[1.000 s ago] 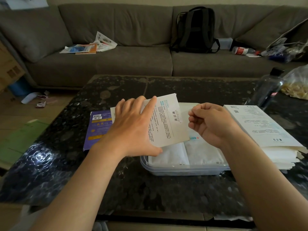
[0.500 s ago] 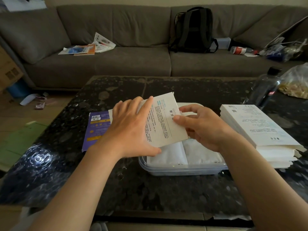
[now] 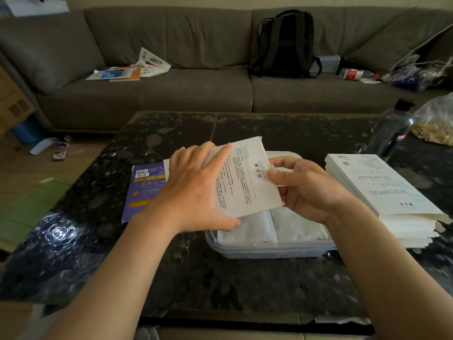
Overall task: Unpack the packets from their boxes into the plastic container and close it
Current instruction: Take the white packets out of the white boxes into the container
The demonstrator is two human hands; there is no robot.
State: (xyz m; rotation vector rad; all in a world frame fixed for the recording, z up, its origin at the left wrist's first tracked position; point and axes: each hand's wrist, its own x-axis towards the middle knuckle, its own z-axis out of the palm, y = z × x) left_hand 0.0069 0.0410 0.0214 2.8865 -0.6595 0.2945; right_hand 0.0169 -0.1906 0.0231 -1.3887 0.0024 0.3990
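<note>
A flat white box (image 3: 247, 177) with printed text hovers above the clear plastic container (image 3: 269, 251) on the black table. My left hand (image 3: 196, 192) holds the box from its left side, fingers spread over its top and thumb under its near edge. At the box's right end my right hand (image 3: 301, 187) pinches the edge with thumb and fingers. White packets (image 3: 294, 224) lie side by side inside the container. A stack of flat white boxes (image 3: 382, 192) sits to the right of the container.
A flattened purple box (image 3: 144, 190) lies on the table behind my left hand. A dark bottle (image 3: 389, 131) and a plastic bag (image 3: 436, 121) stand at the far right. Beyond the table a grey sofa (image 3: 196, 87) carries a black backpack (image 3: 286, 45) and papers.
My right hand has moved left from beside the box and now pinches its right end. The left hand and box have barely shifted.
</note>
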